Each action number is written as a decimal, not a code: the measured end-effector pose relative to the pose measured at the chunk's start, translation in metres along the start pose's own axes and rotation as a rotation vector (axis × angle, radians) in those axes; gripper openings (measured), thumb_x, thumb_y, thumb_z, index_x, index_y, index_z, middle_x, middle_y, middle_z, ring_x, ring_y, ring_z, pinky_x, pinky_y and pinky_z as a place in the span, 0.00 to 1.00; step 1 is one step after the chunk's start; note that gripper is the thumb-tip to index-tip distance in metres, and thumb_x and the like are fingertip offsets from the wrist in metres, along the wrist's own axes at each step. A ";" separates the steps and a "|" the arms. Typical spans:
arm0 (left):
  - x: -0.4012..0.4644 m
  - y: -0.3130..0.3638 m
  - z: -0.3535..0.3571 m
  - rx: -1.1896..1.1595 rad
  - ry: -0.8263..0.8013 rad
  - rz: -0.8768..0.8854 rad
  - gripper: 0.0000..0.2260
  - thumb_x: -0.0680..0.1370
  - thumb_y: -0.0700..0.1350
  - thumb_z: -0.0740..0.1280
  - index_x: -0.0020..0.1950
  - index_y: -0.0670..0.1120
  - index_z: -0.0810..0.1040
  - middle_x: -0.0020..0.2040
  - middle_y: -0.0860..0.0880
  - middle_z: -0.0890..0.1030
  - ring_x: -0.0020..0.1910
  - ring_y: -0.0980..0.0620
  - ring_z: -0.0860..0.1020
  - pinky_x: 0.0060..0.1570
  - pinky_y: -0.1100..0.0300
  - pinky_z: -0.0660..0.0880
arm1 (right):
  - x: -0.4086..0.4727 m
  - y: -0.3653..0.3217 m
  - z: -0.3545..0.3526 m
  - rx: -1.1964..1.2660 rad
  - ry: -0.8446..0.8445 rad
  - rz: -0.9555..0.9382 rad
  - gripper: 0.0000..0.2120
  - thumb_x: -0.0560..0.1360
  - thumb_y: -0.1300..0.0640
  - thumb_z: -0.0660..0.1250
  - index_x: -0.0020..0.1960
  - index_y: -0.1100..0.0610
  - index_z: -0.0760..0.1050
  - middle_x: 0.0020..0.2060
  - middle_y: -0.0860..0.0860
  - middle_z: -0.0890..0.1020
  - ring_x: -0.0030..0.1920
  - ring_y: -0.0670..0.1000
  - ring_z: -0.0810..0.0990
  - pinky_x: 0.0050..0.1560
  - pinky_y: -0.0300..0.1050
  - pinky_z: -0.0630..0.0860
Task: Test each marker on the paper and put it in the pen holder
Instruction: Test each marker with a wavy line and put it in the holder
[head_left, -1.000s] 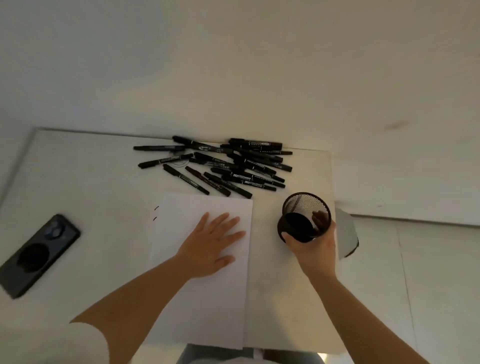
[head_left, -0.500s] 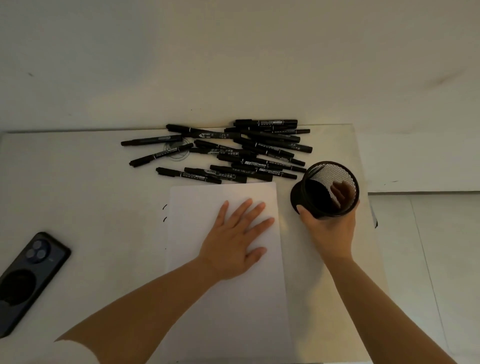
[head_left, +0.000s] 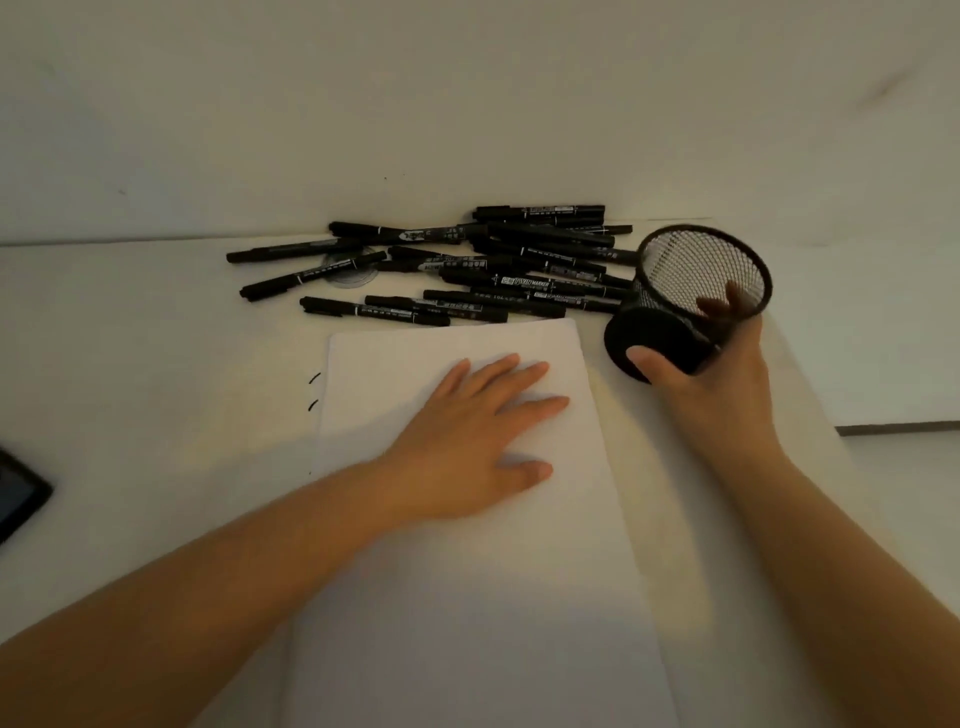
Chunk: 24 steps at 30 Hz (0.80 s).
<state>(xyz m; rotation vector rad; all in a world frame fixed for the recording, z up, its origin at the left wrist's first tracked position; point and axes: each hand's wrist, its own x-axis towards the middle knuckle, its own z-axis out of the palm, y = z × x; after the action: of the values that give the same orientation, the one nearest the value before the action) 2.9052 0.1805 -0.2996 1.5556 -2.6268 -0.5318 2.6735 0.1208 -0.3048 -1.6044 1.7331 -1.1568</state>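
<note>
Several black markers (head_left: 467, 265) lie in a loose pile at the back of the white table (head_left: 130, 364), against the wall. In front of them lies a blank white sheet of paper (head_left: 467, 597). My left hand (head_left: 478, 441) rests flat on the sheet, fingers spread, holding nothing. To the right of the paper, my right hand (head_left: 711, 384) grips the black mesh pen holder (head_left: 691, 291), which leans to the right with its mouth toward me. The holder looks empty.
A dark phone (head_left: 18, 499) lies at the table's left edge, partly out of frame. Two short black pen marks (head_left: 313, 392) show on the table just left of the paper. The table's right edge (head_left: 831, 415) runs close by the holder.
The pen holder has moved with my right hand toward the back right, next to the marker pile, and tilted more. My left hand stays flat on the paper. The view has shifted closer.
</note>
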 end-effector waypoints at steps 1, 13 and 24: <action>-0.006 -0.005 -0.004 0.003 -0.003 0.019 0.26 0.77 0.61 0.54 0.73 0.62 0.50 0.76 0.58 0.45 0.74 0.59 0.39 0.71 0.58 0.35 | -0.002 0.001 -0.003 -0.027 -0.011 -0.004 0.38 0.62 0.44 0.74 0.65 0.42 0.58 0.56 0.39 0.71 0.55 0.42 0.72 0.50 0.32 0.65; -0.097 -0.057 -0.012 -0.011 0.093 -0.046 0.23 0.79 0.58 0.54 0.73 0.60 0.55 0.76 0.58 0.52 0.75 0.58 0.46 0.72 0.61 0.41 | -0.103 -0.044 -0.022 -0.270 0.150 -0.279 0.04 0.73 0.60 0.64 0.46 0.53 0.75 0.44 0.49 0.77 0.48 0.50 0.71 0.45 0.43 0.66; -0.097 -0.056 0.002 0.060 0.149 -0.063 0.23 0.78 0.61 0.50 0.73 0.61 0.51 0.76 0.58 0.49 0.74 0.58 0.43 0.73 0.59 0.41 | -0.036 -0.100 0.083 -0.496 -0.262 -0.487 0.12 0.78 0.57 0.59 0.58 0.54 0.76 0.53 0.50 0.78 0.57 0.52 0.70 0.51 0.42 0.65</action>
<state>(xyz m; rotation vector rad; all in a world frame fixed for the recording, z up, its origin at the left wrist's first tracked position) 3.0001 0.2394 -0.3054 1.6312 -2.5132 -0.3286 2.8024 0.1415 -0.2694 -2.4546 1.5745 -0.6807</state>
